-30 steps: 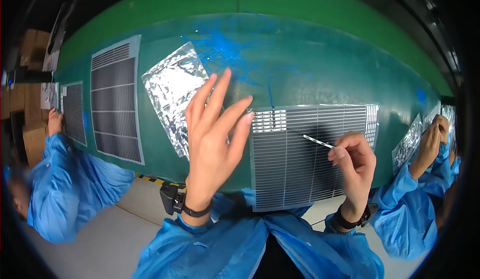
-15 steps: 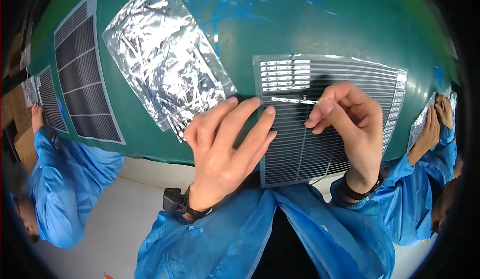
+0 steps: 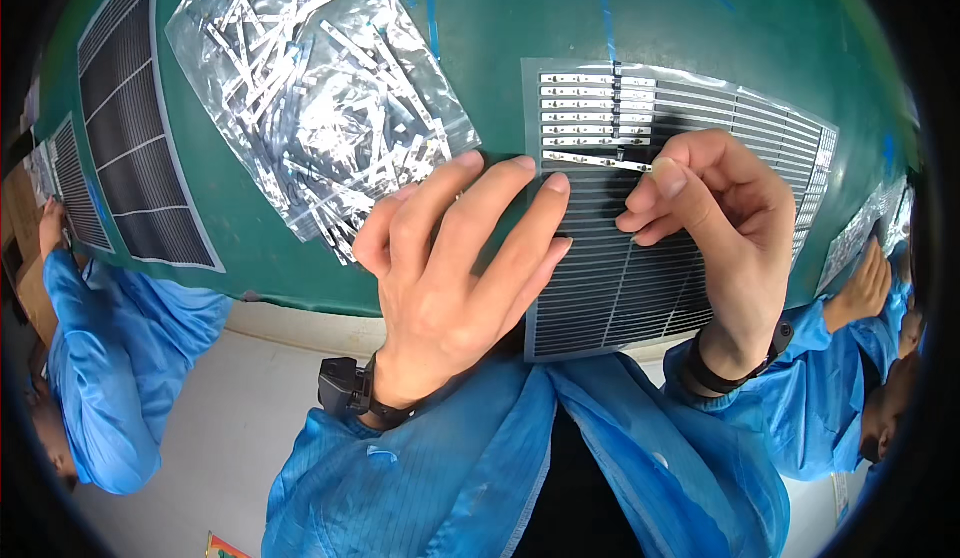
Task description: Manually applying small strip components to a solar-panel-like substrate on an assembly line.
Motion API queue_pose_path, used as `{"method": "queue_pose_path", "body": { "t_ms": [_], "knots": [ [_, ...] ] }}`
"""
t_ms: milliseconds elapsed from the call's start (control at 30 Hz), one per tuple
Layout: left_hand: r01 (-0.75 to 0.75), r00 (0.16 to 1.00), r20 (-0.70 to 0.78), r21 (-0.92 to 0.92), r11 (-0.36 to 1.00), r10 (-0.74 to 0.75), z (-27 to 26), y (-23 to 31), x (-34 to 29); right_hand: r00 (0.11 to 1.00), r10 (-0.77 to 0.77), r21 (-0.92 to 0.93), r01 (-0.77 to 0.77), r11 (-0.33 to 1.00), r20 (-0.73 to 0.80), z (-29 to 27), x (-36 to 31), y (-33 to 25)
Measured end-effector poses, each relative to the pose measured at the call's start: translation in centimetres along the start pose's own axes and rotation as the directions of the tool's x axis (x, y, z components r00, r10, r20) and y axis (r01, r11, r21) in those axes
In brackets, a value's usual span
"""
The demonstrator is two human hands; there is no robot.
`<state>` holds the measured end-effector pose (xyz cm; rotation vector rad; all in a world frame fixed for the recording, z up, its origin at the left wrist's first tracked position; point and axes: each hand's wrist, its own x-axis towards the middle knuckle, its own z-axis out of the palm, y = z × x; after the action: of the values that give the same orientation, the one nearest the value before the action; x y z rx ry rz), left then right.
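Observation:
Between the thumb and finger of my right hand [image 3: 725, 213] is the right end of a narrow white strip [image 3: 595, 161] with small dark parts along it. The strip lies slightly slanted over a black, line-ruled sheet [image 3: 590, 258], just under a stack of several similar strips [image 3: 578, 105] at the sheet's upper left. My left hand [image 3: 455, 253] is spread, palm down, its fingertips beside the sheet's left edge and near the bag. It holds nothing. A clear plastic bag [image 3: 320, 98] full of loose white strips lies beyond my left hand.
More lined dark sheets [image 3: 130, 128] lie on the green table [image 3: 490, 18] at the left. Blue tape pieces [image 3: 606, 8] stick to the far side. Co-workers in blue smocks sit on the left [image 3: 110, 368] and right [image 3: 840, 378], the right one beside another clear bag [image 3: 860, 228].
The view has shifted, so the bag and sheet appear higher. My right hand still pinches the strip, which now sits closer to the stack above. My left hand stays spread.

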<state>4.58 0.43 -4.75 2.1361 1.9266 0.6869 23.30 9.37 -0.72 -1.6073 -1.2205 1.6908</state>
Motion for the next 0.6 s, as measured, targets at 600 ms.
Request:
{"method": "queue_pose_path", "body": {
  "t_ms": [600],
  "knots": [
    [-0.051,0.999,-0.012,0.044,0.998,0.051,0.26,0.03,-0.04,0.998,-0.03,-0.021,0.029,0.999,-0.06,0.6,-0.29,0.51]
  ]
}}
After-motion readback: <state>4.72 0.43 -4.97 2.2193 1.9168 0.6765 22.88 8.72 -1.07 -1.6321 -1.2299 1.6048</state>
